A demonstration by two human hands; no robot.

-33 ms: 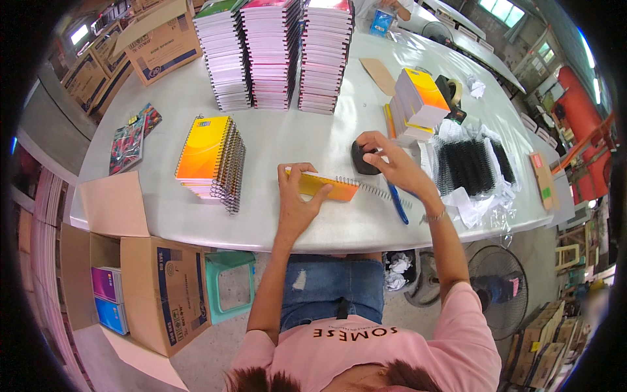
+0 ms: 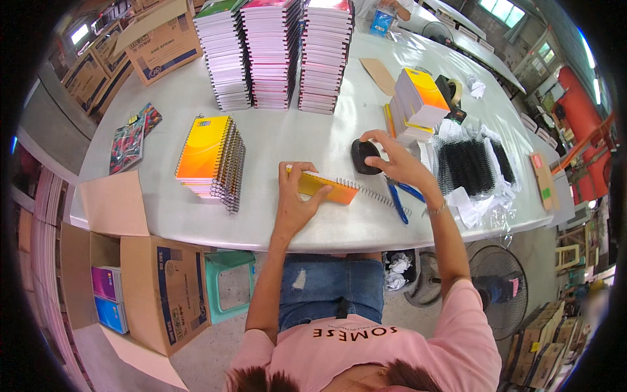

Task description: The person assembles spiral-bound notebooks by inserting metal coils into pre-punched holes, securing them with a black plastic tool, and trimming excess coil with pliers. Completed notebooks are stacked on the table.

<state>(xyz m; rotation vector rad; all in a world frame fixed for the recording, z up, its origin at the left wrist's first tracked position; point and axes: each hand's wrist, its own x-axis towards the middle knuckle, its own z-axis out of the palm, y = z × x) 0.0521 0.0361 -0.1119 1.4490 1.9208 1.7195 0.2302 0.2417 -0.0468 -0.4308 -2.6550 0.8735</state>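
My left hand (image 2: 299, 195) grips a small yellow-orange notebook (image 2: 343, 192) standing on its long edge, fingers behind and thumb in front. A thin metal spiral coil (image 2: 373, 194) runs along the notebook's upper edge and trails off past its right end. To the right, my right hand (image 2: 400, 163) has its thumb and forefinger round the edge of a black rounded object (image 2: 364, 157), whose kind I cannot make out. Below this hand lie blue-handled pliers (image 2: 397, 202), handles spread, their jaws partly hidden. A stack of yellow-orange spiral notebooks (image 2: 204, 150) stands left of my left hand.
Tall stacks of bound notebooks (image 2: 271, 62) stand at the back. At right are unbound yellow-topped book blocks (image 2: 418, 98), a tape roll (image 2: 454, 91) and a bundle of black coils (image 2: 467, 166) on crumpled paper. An open carton (image 2: 163, 287) and green stool (image 2: 232, 287) stand below the table edge.
My right hand has shifted slightly right at the black object. The pliers' handles now show more fully and farther apart. My left hand and the notebook look the same.
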